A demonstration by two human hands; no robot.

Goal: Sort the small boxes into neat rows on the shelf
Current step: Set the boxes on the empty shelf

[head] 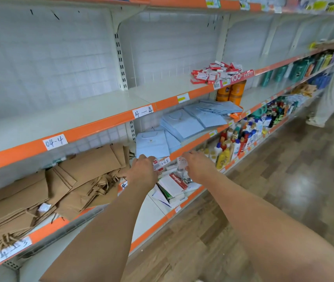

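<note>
A loose heap of small red-and-white boxes lies on the upper shelf at the right, near its orange front edge. My left hand is lower down, closed around a few small red-and-white boxes in front of the shelf of blue items. My right hand is beside it, holding a small white staples box by its fingertips. Both hands hover over a jumble of packets and booklets on the lower shelf.
Brown paper bags fill the lower left shelf. Folded blue bags lie on the middle shelf, with orange jars behind. Bottles crowd the lower right shelves. Another person stands at the far right on the wooden floor.
</note>
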